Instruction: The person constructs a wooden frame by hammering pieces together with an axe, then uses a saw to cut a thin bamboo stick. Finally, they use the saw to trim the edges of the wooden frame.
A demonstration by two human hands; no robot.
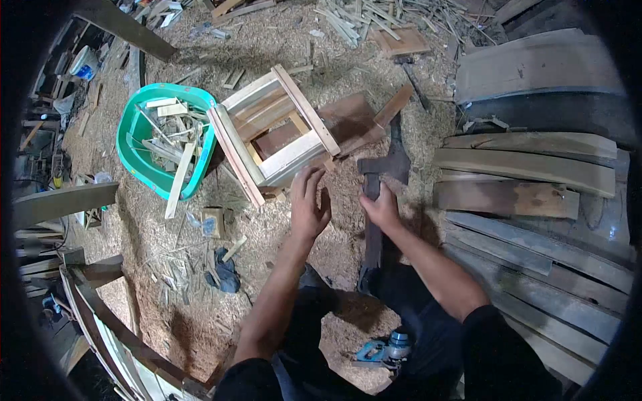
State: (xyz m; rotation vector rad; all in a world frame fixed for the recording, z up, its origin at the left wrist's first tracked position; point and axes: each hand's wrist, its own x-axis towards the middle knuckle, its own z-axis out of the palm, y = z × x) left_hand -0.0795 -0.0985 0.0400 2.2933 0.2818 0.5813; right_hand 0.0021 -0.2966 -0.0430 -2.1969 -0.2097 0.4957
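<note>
In the middle of the view a wooden frame (287, 157) like an open box stands tilted on the shavings. My left hand (311, 204) is just below its lower right corner, fingers apart and holding nothing visible. My right hand (382, 206) is wrapped round the upper part of a dark upright bar (372, 234), which resembles a tool handle. Directly above this hand is a dark, wide tool head (390, 164). Reddish-brown boards (351, 120) lie behind the frame, to its right.
A turquoise tub (124, 155) of wood scraps stands left of the frame. Curved planks (528, 167) are stacked at the right. A blue power tool (382, 350) lies between my legs. Offcuts (361, 20) are heaped at the top.
</note>
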